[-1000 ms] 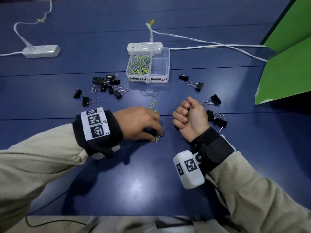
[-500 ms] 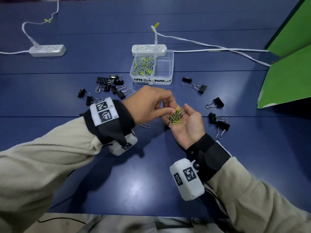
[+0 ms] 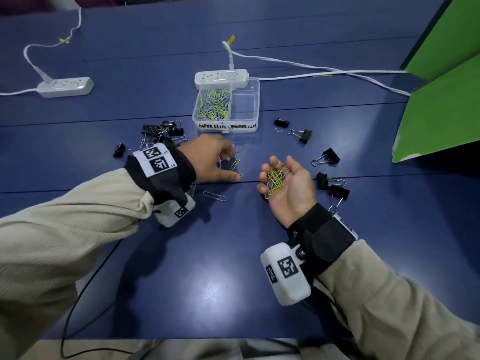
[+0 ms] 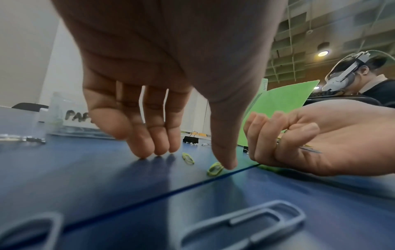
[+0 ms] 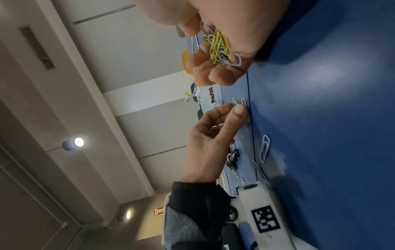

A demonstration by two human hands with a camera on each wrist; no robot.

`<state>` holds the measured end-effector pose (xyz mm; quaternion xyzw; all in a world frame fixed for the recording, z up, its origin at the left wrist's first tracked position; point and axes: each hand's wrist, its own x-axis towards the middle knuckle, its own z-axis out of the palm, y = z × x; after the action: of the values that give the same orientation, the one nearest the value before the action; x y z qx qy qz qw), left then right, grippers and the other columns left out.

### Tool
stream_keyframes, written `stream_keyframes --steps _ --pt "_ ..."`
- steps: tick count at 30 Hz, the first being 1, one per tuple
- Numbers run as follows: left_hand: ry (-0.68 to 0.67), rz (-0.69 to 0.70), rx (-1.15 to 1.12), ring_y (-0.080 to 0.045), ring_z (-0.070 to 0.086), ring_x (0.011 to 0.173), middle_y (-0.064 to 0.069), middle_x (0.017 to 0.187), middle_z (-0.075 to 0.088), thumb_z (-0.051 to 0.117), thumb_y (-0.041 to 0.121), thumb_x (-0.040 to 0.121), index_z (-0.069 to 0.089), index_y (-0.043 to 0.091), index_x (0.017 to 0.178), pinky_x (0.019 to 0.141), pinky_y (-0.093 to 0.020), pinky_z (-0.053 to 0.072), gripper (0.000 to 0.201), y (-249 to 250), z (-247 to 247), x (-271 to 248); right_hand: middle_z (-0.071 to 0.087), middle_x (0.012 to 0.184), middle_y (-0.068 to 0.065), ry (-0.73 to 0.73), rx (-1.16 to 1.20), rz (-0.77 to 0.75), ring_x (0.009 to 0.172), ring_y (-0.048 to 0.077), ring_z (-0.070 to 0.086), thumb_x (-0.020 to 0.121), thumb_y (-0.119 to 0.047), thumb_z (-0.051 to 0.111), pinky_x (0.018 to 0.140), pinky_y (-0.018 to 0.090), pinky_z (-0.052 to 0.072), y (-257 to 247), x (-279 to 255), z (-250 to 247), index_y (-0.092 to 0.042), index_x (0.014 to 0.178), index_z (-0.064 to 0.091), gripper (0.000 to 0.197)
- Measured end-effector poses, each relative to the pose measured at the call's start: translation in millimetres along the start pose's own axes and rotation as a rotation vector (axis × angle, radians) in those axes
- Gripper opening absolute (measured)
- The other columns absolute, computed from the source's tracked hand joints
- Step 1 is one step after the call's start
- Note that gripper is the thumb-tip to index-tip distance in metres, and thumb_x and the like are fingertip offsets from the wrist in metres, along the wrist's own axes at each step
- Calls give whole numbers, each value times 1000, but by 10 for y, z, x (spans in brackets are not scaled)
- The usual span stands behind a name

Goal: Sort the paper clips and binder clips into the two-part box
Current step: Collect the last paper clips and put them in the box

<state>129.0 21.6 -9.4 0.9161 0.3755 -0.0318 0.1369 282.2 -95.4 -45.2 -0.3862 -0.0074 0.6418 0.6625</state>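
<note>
The clear two-part box (image 3: 226, 126) stands mid-table; its left part holds many yellow and silver paper clips (image 3: 214, 103), its right part (image 3: 245, 102) looks empty. My right hand (image 3: 275, 175) lies palm up, fingers curled around a bunch of paper clips (image 5: 220, 45). My left hand (image 3: 233, 168) reaches down with its fingertips (image 4: 158, 152) on the table and holds nothing. Its thumb touches one yellow paper clip (image 4: 214, 169); a second one (image 3: 234, 164) lies between thumb and fingers. A silver paper clip (image 3: 214, 196) lies near the left wrist. Black binder clips lie left (image 3: 161, 131) and right (image 3: 327, 157) of the hands.
A white power strip (image 3: 220, 77) sits against the box's far side and another (image 3: 65, 87) lies far left, both with white cords. A green board (image 3: 441, 100) stands at the right. More binder clips (image 3: 333, 188) lie beside my right wrist.
My left hand left the right palm and dropped back to the table, onto the yellow clips. The right hand, a fist a second ago, stays palm up with the clips.
</note>
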Motion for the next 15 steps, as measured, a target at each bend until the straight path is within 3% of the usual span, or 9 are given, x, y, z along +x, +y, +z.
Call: stream_keyframes --steps 6,10,15 --pt "-41 -36 -103 -12 60 69 7 76 64 75 39 75 65 23 83 71 -28 52 21 11 65 101 57 61 1 9 -34 9 49 13 54 102 -35 29 44 20 33 10 11 -12 -14 80 58 42" --pt "-87 -39 -114 -5 56 65 7 76 65 72 36 80 67 22 85 71 -23 49 16 13 59 119 59 62 2 16 -36 2 50 14 56 101 -37 30 43 19 33 8 12 -9 -12 85 59 42" --pt "-89 6 -56 -14 56 74 4 84 62 66 34 84 60 22 84 72 -27 48 13 45 97 99 61 63 2 18 -37 -4 52 14 57 101 -39 32 43 18 34 3 6 -6 -12 89 59 41"
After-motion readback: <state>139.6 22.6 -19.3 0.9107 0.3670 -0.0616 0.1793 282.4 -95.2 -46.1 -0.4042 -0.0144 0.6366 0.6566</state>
